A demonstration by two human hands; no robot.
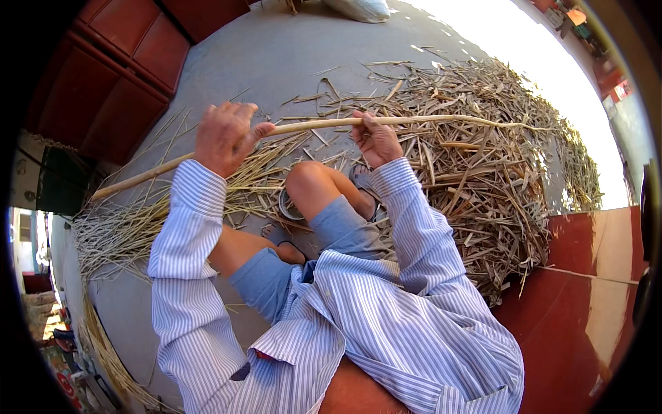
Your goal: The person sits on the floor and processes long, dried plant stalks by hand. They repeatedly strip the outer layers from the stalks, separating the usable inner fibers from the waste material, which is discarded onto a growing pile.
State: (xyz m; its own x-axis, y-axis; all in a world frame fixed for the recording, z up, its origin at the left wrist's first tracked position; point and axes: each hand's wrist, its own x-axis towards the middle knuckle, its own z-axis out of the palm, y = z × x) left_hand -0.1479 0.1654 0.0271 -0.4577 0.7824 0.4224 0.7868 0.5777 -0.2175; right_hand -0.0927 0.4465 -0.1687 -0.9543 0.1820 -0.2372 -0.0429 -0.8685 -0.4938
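A long, pale peeled cane (309,126) stretches across in front of me, thick at its lower left end and thin and slightly crooked at the far right. My left hand (226,140) is closed round its thicker part, the thumb lying along the cane and the palm side hidden. My right hand (376,140) pinches it farther right between thumb and fingers. Below the cane on the left lies a spread of thin pale stalks (124,231). Under its right part is a big heap of dry brown husks (476,159).
Red cabinets (114,76) stand at the far left, and a red panel (552,310) is at the lower right. A whitish sack (358,8) sits at the far edge. My bent knees (314,181) and sandalled feet are between the stalks and the heap, on grey floor (269,58).
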